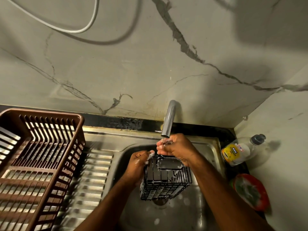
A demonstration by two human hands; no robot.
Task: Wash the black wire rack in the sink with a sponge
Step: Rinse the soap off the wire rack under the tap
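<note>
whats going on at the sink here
A person is holding a black wire rack over the steel sink. The left hand grips its soapy left side; the right hand holds its top edge right under the tap, where a thin stream falls. A brown dish basket sits to the left.

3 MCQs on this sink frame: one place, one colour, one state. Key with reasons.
1. Where does the brown plastic slatted dish basket stand?
A. on the drainboard left of the sink
B. in the basin
C. right of the tap

2. What colour is the round soap dish right of the steel sink?
A. blue
B. red
C. white

3. The black wire rack is:
A. lying untouched
B. in the basket
C. held by the left hand and the right hand

Key: 1 A, basket sits left; 2 B, red rim; 3 C, both hands grip it under the chrome tap.
</note>
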